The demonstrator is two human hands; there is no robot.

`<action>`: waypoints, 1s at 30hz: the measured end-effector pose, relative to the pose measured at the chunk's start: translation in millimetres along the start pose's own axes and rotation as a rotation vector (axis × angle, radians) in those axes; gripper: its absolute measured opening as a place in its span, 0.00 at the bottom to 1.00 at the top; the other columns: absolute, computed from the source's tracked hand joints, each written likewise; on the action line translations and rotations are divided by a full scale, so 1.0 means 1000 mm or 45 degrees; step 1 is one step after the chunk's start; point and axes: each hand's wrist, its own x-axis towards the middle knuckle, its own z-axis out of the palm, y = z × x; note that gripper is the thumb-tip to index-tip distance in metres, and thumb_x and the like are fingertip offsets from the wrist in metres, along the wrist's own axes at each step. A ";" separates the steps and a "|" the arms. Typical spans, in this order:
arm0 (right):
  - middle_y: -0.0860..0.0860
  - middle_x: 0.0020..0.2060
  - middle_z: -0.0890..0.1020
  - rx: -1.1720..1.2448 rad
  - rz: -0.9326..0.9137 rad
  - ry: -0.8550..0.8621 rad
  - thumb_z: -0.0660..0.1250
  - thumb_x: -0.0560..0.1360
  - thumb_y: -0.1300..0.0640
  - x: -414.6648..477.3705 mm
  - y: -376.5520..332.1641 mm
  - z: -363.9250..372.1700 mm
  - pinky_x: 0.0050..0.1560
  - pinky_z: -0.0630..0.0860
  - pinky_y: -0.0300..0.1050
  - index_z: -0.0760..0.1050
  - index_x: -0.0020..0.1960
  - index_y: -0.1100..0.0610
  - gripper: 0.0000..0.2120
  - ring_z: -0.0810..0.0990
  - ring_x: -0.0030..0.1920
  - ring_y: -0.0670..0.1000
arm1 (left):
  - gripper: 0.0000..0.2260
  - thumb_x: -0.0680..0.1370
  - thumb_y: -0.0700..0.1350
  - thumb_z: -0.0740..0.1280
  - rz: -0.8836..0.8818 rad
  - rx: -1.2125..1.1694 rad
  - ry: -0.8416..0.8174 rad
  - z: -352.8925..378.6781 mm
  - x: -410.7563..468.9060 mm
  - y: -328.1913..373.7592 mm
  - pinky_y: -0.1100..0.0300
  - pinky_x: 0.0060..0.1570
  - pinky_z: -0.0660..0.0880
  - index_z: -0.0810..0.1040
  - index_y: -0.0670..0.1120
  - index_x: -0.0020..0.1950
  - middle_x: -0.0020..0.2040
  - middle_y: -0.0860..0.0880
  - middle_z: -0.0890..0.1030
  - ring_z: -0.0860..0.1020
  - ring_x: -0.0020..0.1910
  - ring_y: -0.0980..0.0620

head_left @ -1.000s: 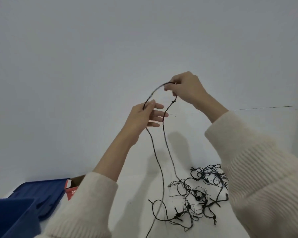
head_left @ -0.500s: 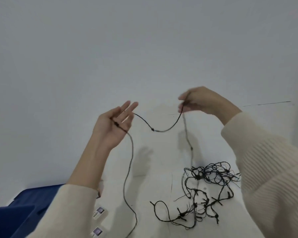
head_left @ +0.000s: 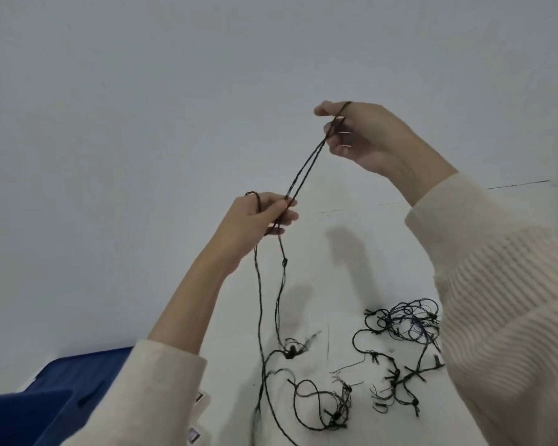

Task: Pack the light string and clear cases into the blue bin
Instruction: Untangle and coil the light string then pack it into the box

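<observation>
A thin black light string (head_left: 303,170) stretches doubled between my two raised hands. My right hand (head_left: 364,136) is highest, its fingers curled round the looped end of the string. Lower and to the left, my left hand (head_left: 255,220) grips the string too, with a turn lying over its back. Two strands hang from it down to a tangled heap of string (head_left: 400,349) on the white surface. The blue bin (head_left: 45,410) shows at the bottom left, partly behind my left sleeve. No clear cases are in view.
A plain white wall fills the upper part of the view. The white surface (head_left: 345,262) runs from the wall toward me. A small labelled item (head_left: 195,434) peeks out beside my left sleeve near the bin.
My hands went from spread apart to closer together. The right hand rose, the left came up under it, and the slack strand between them is now a taut doubled length.
</observation>
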 end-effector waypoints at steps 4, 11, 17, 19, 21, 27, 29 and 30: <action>0.53 0.33 0.76 -0.183 0.006 0.076 0.65 0.75 0.63 0.004 0.014 -0.012 0.35 0.75 0.37 0.78 0.41 0.58 0.05 0.75 0.29 0.49 | 0.10 0.81 0.40 0.58 -0.009 -0.694 0.028 -0.008 -0.005 -0.016 0.63 0.52 0.78 0.77 0.43 0.55 0.49 0.48 0.83 0.81 0.52 0.53; 0.54 0.34 0.78 -0.513 -0.084 -0.062 0.65 0.74 0.67 0.001 0.030 -0.013 0.32 0.76 0.36 0.78 0.45 0.60 0.04 0.76 0.29 0.48 | 0.16 0.73 0.56 0.69 -0.622 0.895 -0.777 -0.032 -0.018 -0.031 0.60 0.47 0.78 0.81 0.42 0.48 0.48 0.49 0.83 0.80 0.43 0.53; 0.51 0.33 0.79 -0.769 -0.241 -0.228 0.68 0.73 0.62 -0.008 0.032 0.024 0.35 0.75 0.38 0.80 0.40 0.55 0.04 0.75 0.32 0.49 | 0.34 0.73 0.63 0.64 -0.304 0.067 -0.223 -0.004 0.004 -0.002 0.55 0.63 0.70 0.60 0.50 0.74 0.66 0.53 0.73 0.72 0.63 0.55; 0.51 0.34 0.79 -0.536 -0.239 -0.282 0.67 0.74 0.62 -0.010 0.025 0.025 0.38 0.76 0.39 0.80 0.43 0.57 0.03 0.76 0.33 0.49 | 0.26 0.78 0.57 0.60 -0.222 -0.124 -0.040 0.006 0.011 0.002 0.53 0.65 0.69 0.62 0.49 0.74 0.65 0.51 0.75 0.72 0.64 0.54; 0.52 0.35 0.79 -0.239 -0.178 -0.344 0.66 0.75 0.63 -0.009 0.021 0.021 0.41 0.78 0.40 0.79 0.46 0.59 0.03 0.78 0.34 0.50 | 0.16 0.80 0.52 0.60 -0.159 -0.141 -0.068 0.011 0.010 -0.004 0.56 0.60 0.72 0.72 0.47 0.65 0.51 0.51 0.81 0.78 0.54 0.55; 0.53 0.30 0.79 0.584 -0.080 -0.069 0.61 0.76 0.67 0.003 0.025 -0.018 0.42 0.80 0.41 0.77 0.45 0.61 0.06 0.80 0.33 0.50 | 0.10 0.80 0.47 0.61 -0.427 -0.044 -0.352 -0.005 -0.007 -0.056 0.54 0.51 0.77 0.79 0.44 0.46 0.30 0.52 0.73 0.75 0.30 0.55; 0.52 0.29 0.79 0.602 -0.103 0.086 0.58 0.76 0.69 0.005 0.029 -0.034 0.43 0.80 0.41 0.77 0.45 0.62 0.10 0.79 0.33 0.50 | 0.11 0.81 0.46 0.60 -0.529 0.175 -0.391 -0.015 -0.013 -0.070 0.57 0.46 0.77 0.79 0.43 0.45 0.33 0.50 0.75 0.77 0.33 0.53; 0.53 0.29 0.79 0.524 -0.105 0.117 0.55 0.75 0.72 0.004 0.031 -0.039 0.44 0.80 0.41 0.77 0.46 0.62 0.13 0.80 0.34 0.51 | 0.12 0.81 0.46 0.60 -0.533 0.207 -0.342 -0.017 -0.013 -0.073 0.58 0.44 0.77 0.79 0.43 0.44 0.34 0.49 0.75 0.78 0.33 0.52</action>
